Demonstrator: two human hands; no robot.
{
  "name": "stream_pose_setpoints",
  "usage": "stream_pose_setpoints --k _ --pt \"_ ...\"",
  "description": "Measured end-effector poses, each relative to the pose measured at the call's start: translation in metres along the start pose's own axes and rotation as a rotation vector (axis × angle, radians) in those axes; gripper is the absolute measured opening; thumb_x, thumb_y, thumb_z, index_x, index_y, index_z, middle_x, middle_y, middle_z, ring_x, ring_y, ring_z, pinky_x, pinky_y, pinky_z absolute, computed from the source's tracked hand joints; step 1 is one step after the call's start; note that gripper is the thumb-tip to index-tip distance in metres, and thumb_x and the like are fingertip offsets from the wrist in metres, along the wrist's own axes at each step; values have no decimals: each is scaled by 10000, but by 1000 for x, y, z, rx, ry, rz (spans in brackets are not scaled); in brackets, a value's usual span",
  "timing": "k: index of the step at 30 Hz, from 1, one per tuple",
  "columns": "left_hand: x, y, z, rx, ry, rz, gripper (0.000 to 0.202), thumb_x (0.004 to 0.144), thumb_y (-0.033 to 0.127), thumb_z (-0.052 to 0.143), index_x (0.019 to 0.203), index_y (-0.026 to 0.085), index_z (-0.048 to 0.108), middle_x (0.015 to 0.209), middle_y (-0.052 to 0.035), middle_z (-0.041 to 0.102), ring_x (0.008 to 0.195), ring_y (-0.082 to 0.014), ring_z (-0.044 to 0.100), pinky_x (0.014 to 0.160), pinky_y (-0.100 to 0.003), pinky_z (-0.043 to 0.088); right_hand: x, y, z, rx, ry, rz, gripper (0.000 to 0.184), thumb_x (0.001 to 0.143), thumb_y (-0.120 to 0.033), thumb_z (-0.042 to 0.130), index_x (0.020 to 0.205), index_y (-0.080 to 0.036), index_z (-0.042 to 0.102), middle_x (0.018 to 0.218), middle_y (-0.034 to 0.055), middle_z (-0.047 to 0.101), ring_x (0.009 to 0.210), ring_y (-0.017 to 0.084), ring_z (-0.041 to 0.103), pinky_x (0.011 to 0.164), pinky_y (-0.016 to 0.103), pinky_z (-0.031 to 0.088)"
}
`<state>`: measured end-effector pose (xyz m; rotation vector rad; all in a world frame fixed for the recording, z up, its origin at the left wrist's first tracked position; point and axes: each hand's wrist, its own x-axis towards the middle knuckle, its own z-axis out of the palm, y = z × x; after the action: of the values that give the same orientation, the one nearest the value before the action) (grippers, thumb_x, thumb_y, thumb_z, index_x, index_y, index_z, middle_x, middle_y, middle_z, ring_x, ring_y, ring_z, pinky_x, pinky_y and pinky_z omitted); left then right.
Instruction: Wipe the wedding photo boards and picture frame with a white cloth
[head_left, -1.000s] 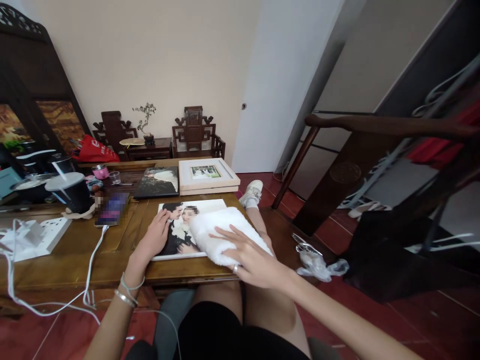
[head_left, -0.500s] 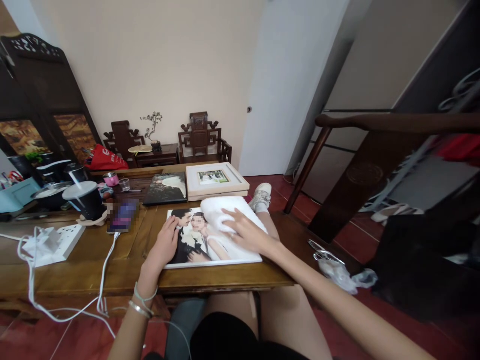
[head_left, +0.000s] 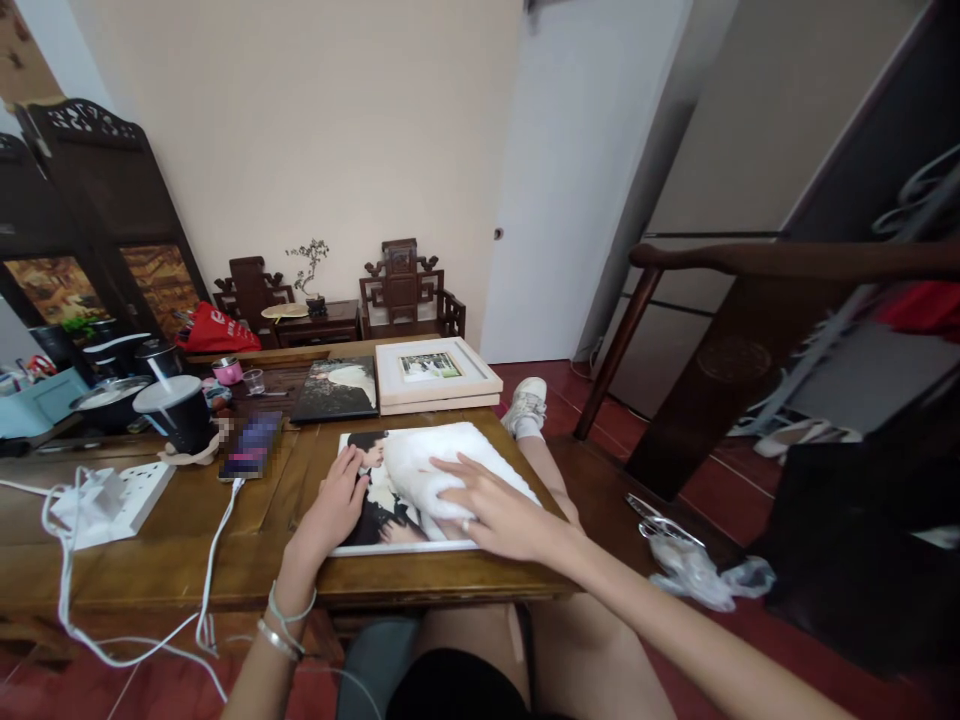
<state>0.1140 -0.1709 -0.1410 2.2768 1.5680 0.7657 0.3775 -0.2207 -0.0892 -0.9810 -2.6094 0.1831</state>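
Observation:
A wedding photo panel [head_left: 379, 515] with a white edge lies flat near the front of the wooden table. My left hand [head_left: 337, 505] rests on its left edge, fingers stretched out and slightly apart. Over the panel's middle and right side lies a thick, fluffy white cloth [head_left: 427, 455], hiding much of the picture. My right hand [head_left: 499, 505] grips and presses this cloth from above, fingers spread across it and a ring showing. What lies under the right palm is hidden.
Behind the panel lie a dark photo panel [head_left: 337, 388] and stacked pale frames [head_left: 439, 372]. To the left are a phone [head_left: 251, 447] on a charging cable, a lidded cup with a straw [head_left: 176, 405] and a power strip [head_left: 139, 500]. A wooden chair arm [head_left: 750, 258] stands at right.
The white cloth and my right hand have shifted left and toward me across the panel, covering more of the picture. My left hand stays at the left edge. The view has tilted slightly.

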Motion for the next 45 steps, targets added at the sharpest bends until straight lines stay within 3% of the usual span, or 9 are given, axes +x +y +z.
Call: stream_pose_setpoints --k 7,10,16,19,26,31,38,42,45 --pt "-1 2 -1 -22 8 -14 444 956 325 321 1351 158 434 1504 -143 349 1419 -223 266 1135 -458 267 51 42 0 -77 58 138 356 849 -107 472 1173 -120 618 1336 167 547 1326 301 396 1084 521 289" --pt "-1 3 1 -30 26 -29 436 965 297 280 1344 146 436 1497 -151 359 1413 -225 281 1134 -480 266 30 29 3 -79 21 159 381 810 -70 474 1159 -101 624 1320 188 554 1356 304 349 1115 537 225" --pt "-2 -3 6 -22 46 23 428 959 250 289 1358 154 411 1491 -152 369 1409 -231 290 1128 -499 270 -47 -39 6 -4 -28 29 390 647 -30 477 948 -174 677 1461 96 421 1417 284 206 1151 551 123" --pt "-1 -5 7 -2 44 29 442 957 247 286 1368 133 401 1487 -167 371 1406 -245 296 1127 -499 272 -62 -47 4 6 -35 -22 357 619 -29 469 876 -183 663 1458 80 429 1409 265 240 1161 512 133" --pt "0 -3 1 10 44 40 446 938 240 316 1330 85 465 1465 -173 405 1389 -224 333 1157 -424 250 -7 30 -4 -73 89 122 303 843 -123 433 1064 -176 633 1222 116 614 1204 287 496 994 430 397" --pt "-1 -3 0 21 76 28 442 931 223 314 1318 93 483 1455 -164 425 1371 -218 368 1157 -423 259 24 62 -9 -87 121 252 245 917 -204 415 1025 -138 624 1049 146 656 990 282 594 880 419 452" --pt "0 -3 3 18 119 45 432 925 227 318 1290 107 517 1428 -151 466 1357 -221 393 1151 -423 277 -42 6 6 -71 111 70 290 735 -63 455 947 -152 632 1322 169 545 1391 279 275 1129 543 199" --pt "1 -2 5 18 119 37 441 923 228 308 1290 97 514 1435 -160 453 1359 -229 389 1150 -432 275 -80 -34 1 -29 22 27 312 626 -36 457 844 -169 636 1434 130 450 1409 269 236 1152 537 148" --pt "1 -2 4 7 101 30 442 921 229 310 1295 100 509 1437 -157 451 1361 -226 386 1152 -426 269 -82 -40 -6 -10 -18 22 312 623 -33 459 836 -177 636 1434 109 457 1401 261 262 1155 516 164"
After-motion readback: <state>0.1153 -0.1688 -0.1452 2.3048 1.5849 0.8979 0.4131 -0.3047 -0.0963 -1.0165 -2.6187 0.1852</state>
